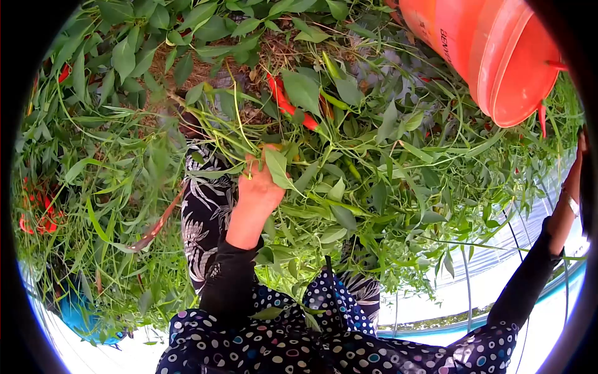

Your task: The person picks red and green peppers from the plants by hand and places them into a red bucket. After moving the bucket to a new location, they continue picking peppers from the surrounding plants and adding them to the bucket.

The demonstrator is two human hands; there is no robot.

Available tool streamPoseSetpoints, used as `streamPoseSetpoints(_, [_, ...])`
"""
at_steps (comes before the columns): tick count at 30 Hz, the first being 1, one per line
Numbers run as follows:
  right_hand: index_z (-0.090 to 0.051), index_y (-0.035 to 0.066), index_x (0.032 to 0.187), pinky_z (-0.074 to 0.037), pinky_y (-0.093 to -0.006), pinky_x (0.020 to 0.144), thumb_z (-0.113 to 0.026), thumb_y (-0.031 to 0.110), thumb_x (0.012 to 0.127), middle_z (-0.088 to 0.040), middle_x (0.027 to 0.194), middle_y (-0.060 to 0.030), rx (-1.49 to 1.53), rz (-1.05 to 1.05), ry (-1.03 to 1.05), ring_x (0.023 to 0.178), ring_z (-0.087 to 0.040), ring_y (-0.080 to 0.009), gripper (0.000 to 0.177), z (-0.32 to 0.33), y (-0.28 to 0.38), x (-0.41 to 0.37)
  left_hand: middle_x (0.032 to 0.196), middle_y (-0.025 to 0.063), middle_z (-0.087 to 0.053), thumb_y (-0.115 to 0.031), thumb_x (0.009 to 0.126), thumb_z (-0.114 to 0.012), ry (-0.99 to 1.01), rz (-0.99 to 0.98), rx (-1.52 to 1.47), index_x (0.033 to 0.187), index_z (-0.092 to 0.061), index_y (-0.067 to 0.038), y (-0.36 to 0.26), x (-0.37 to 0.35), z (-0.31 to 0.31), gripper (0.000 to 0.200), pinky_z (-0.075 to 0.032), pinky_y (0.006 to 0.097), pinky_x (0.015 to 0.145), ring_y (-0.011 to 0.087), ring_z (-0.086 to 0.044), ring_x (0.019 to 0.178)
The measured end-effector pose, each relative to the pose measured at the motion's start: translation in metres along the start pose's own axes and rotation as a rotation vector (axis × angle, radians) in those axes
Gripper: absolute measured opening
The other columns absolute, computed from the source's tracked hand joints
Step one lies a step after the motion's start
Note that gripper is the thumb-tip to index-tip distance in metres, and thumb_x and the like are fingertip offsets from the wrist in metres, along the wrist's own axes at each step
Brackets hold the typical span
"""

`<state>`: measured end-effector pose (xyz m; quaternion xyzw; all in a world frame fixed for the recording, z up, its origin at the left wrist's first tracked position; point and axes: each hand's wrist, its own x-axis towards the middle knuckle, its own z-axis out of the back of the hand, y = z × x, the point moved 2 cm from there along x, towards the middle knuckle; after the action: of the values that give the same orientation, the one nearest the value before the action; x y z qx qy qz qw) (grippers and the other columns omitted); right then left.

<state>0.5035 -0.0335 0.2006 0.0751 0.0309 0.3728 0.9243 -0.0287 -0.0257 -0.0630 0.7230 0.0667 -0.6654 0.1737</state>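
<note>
My left hand [256, 181] is closed around the green stems of a chilli plant [230, 138], its fingers partly covered by leaves. Just above it hangs a long red chilli [288, 105], with green chillies [336, 100] close by among the leaves. My right hand [580, 165] reaches out to the far right edge of the view, below an orange-red bucket [451, 31]. Darkness at the edge of the view hides its fingers, so what it touches or holds does not show. Red chillies [541, 118] stick out by the bucket's rim.
Dense chilli foliage and long grass surround my legs, which are in patterned trousers [202, 230]. A cluster of red chillies [42, 212] shows at the left. Something blue [84, 311] lies at lower left. A thin brown dry leaf or stalk [159, 224] slants through the grass.
</note>
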Motion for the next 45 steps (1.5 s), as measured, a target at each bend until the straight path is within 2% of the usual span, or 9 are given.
streamPoseSetpoints(6, [-0.053,-0.003,0.110,-0.046,-0.0330,0.083,-0.056,-0.001,0.075,-0.060,0.098,-0.0186,0.607,0.366,0.861,0.091,-0.060,-0.0288,0.036,-0.186,0.230,-0.147,0.111,0.0011,-0.055,-0.039,0.095,-0.024,0.222,-0.683,0.937,0.113,-0.046,-0.018,0.023,0.034,0.045,0.035,-0.039,0.0400,0.088,0.0220,-0.052,0.098])
streamPoseSetpoints(12, [-0.039,0.004,0.122,-0.047,-0.0412,0.077,-0.064,0.001,0.066,-0.058,0.091,-0.0242,0.123,-0.005,1.278,0.088,-0.057,-0.0406,0.062,-0.327,0.206,-0.241,0.104,0.0153,-0.048,-0.016,0.072,-0.061,0.056,-0.311,1.807,0.113,-0.039,-0.013,-0.032,-0.048,-0.054,0.046,-0.042,0.0433,0.083,0.0380,-0.046,0.100])
streamPoseSetpoints(17, [-0.052,0.003,0.109,-0.034,-0.0217,0.039,-0.066,0.018,0.078,-0.048,0.063,0.0006,1.001,-1.101,0.886,0.044,-0.040,-0.0085,0.037,-0.339,0.145,-0.252,0.102,0.0091,-0.048,-0.012,0.069,-0.061,0.196,-0.780,1.923,0.105,-0.042,-0.011,-0.024,-0.045,-0.031,0.041,-0.042,0.0415,0.076,0.0336,-0.047,0.093])
streamPoseSetpoints(21, [-0.047,0.014,0.086,-0.024,-0.0245,0.038,-0.057,0.026,0.085,-0.044,0.059,0.0038,1.234,-1.500,0.350,0.041,-0.034,-0.0081,0.015,-0.329,0.083,-0.226,0.103,0.0091,-0.046,-0.008,0.064,-0.063,0.218,-1.112,2.047,0.086,-0.053,-0.007,-0.024,-0.049,-0.026,0.025,-0.044,0.0421,0.072,0.0332,-0.048,0.090])
streamPoseSetpoints(26, [-0.053,0.013,0.109,-0.033,-0.0234,0.044,-0.057,0.023,0.085,-0.049,0.063,0.0043,1.473,-0.930,0.398,0.045,-0.042,-0.0084,0.026,-0.309,0.100,-0.178,0.104,0.0098,-0.044,-0.008,0.063,-0.064,0.244,-1.100,2.100,0.077,-0.054,-0.006,-0.024,-0.049,-0.026,0.018,-0.044,0.0432,0.070,0.0342,-0.048,0.090])
streamPoseSetpoints(30, [-0.057,0.011,0.108,-0.046,-0.0266,0.063,-0.059,0.024,0.082,-0.062,0.087,-0.0069,1.079,-0.750,1.134,0.082,-0.062,-0.0183,0.029,-0.357,0.185,-0.198,0.106,0.0103,-0.043,-0.009,0.064,-0.063,0.221,-0.921,2.051,0.077,-0.053,-0.005,-0.024,-0.047,-0.030,0.017,-0.045,0.0437,0.069,0.0349,-0.047,0.092])
streamPoseSetpoints(32, [-0.059,0.006,0.100,-0.047,-0.0329,0.073,-0.063,0.029,0.075,-0.061,0.090,-0.0132,0.255,-0.003,1.274,0.087,-0.060,-0.0261,0.034,-0.405,0.202,-0.216,0.107,0.0103,-0.042,-0.009,0.064,-0.063,0.205,-0.912,2.079,0.077,-0.052,-0.005,-0.023,-0.044,-0.029,0.017,-0.045,0.0436,0.069,0.0348,-0.046,0.093])
streamPoseSetpoints(38, [-0.058,0.004,0.101,-0.045,-0.0337,0.077,-0.069,0.026,0.069,-0.061,0.089,-0.0151,0.401,-0.193,1.311,0.083,-0.059,-0.0263,0.040,-0.427,0.207,-0.247,0.108,0.0102,-0.041,-0.008,0.064,-0.063,0.191,-0.989,2.147,0.076,-0.053,-0.005,-0.018,-0.042,-0.018,0.017,-0.044,0.0427,0.069,0.0345,-0.045,0.094])
streamPoseSetpoints(45, [-0.056,0.001,0.098,-0.049,-0.0279,0.066,-0.071,0.012,0.072,-0.061,0.085,-0.0062,1.459,-1.169,0.723,0.072,-0.060,-0.0160,0.032,-0.407,0.142,-0.227,0.091,0.0075,-0.047,-0.004,0.062,-0.063,0.213,-1.215,2.142,0.074,-0.052,-0.006,-0.021,-0.042,-0.025,0.015,-0.046,0.0375,0.065,0.0313,-0.050,0.080])
